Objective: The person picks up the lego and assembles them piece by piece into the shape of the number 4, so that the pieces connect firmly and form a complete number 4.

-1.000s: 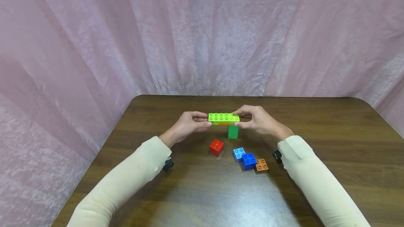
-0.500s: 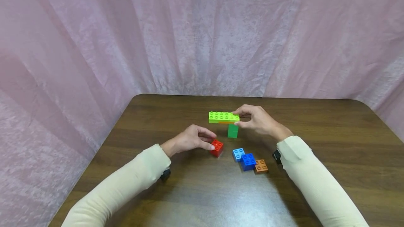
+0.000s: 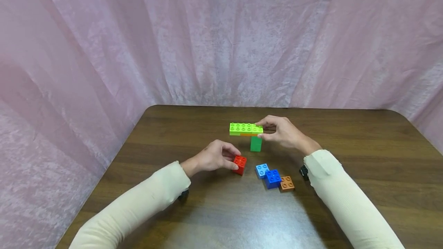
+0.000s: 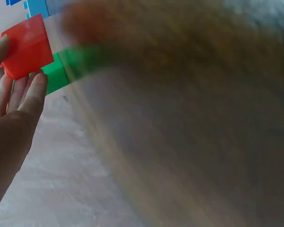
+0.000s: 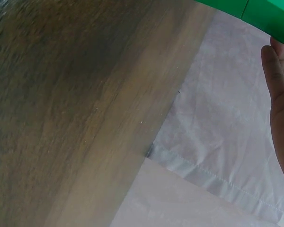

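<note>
My left hand pinches a red two-by-two toy brick between thumb and fingers, low over the table. The left wrist view shows the same red brick with the thumb on one side and fingertips under the other. Farther back, my right hand grips the right end of a lime green brick beam. An orange layer shows beneath the beam, above a green brick column. The beam's left end juts out past that column. In the right wrist view, the green column sits at the top edge.
In front of the column lie a light blue brick, a dark blue brick and a brown-orange brick, close together. The brown wooden table ends at a pink curtain behind it.
My left hand has let go of the lime beam's left end, come down toward me and taken hold of the red brick, shifting it slightly right. The right hand stays on the beam.
</note>
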The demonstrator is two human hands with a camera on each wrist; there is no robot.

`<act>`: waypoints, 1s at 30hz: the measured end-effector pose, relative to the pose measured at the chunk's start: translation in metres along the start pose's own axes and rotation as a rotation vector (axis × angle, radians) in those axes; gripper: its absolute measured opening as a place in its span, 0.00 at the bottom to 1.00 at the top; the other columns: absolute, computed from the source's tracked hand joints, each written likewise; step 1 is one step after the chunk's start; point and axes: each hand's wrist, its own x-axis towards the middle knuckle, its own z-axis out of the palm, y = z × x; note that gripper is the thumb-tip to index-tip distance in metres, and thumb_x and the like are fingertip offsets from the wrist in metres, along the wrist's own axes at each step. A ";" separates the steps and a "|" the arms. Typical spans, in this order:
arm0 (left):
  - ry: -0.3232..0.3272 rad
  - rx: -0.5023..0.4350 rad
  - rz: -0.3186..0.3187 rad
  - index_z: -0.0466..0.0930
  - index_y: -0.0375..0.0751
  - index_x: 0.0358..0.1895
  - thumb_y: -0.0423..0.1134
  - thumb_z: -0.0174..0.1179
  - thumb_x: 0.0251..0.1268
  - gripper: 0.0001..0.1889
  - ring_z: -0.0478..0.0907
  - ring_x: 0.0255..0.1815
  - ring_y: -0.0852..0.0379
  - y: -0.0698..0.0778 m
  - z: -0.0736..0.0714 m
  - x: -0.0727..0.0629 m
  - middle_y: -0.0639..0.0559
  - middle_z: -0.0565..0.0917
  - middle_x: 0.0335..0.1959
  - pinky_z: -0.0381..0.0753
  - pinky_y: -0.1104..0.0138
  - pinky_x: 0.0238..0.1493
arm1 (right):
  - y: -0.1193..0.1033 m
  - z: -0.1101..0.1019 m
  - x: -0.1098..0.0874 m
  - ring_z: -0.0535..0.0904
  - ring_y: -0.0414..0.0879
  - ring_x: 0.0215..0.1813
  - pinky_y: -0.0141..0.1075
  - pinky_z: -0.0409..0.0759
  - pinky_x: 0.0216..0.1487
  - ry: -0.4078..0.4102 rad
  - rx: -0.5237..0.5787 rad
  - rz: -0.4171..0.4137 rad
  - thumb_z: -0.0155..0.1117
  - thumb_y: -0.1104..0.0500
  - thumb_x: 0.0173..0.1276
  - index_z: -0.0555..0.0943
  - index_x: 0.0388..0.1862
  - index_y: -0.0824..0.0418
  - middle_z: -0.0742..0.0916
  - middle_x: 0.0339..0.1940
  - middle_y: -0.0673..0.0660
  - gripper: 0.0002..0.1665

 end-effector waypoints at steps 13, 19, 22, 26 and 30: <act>0.081 -0.042 0.116 0.84 0.29 0.48 0.24 0.74 0.51 0.18 0.86 0.44 0.52 0.013 -0.014 -0.006 0.42 0.88 0.43 0.84 0.64 0.48 | 0.004 0.002 0.001 0.84 0.56 0.51 0.44 0.82 0.53 0.010 0.042 0.017 0.73 0.68 0.62 0.83 0.53 0.68 0.86 0.49 0.63 0.19; 0.097 -0.052 0.132 0.84 0.27 0.49 0.24 0.73 0.53 0.18 0.86 0.45 0.50 0.022 -0.021 -0.006 0.40 0.88 0.44 0.84 0.63 0.48 | 0.004 0.003 0.001 0.84 0.58 0.52 0.46 0.82 0.54 0.005 0.080 0.042 0.73 0.68 0.62 0.82 0.53 0.69 0.86 0.49 0.65 0.19; 0.116 -0.033 0.147 0.84 0.27 0.49 0.25 0.73 0.53 0.18 0.86 0.46 0.50 0.025 -0.024 -0.005 0.40 0.88 0.44 0.84 0.64 0.48 | 0.005 0.003 0.001 0.84 0.57 0.51 0.46 0.83 0.52 0.006 0.079 0.043 0.73 0.68 0.62 0.82 0.52 0.69 0.86 0.49 0.65 0.19; 0.145 -0.034 0.164 0.83 0.27 0.50 0.25 0.73 0.53 0.19 0.86 0.46 0.50 0.029 -0.029 -0.004 0.40 0.87 0.45 0.84 0.64 0.48 | 0.006 0.004 0.001 0.84 0.56 0.50 0.51 0.82 0.52 0.006 0.083 0.040 0.72 0.69 0.61 0.83 0.52 0.68 0.87 0.48 0.64 0.19; 0.184 -0.042 0.170 0.83 0.27 0.51 0.25 0.73 0.53 0.20 0.86 0.46 0.50 0.033 -0.036 -0.003 0.39 0.87 0.45 0.84 0.64 0.47 | 0.005 0.004 0.001 0.84 0.56 0.50 0.54 0.81 0.53 0.001 0.092 0.047 0.72 0.69 0.60 0.83 0.51 0.69 0.87 0.47 0.64 0.19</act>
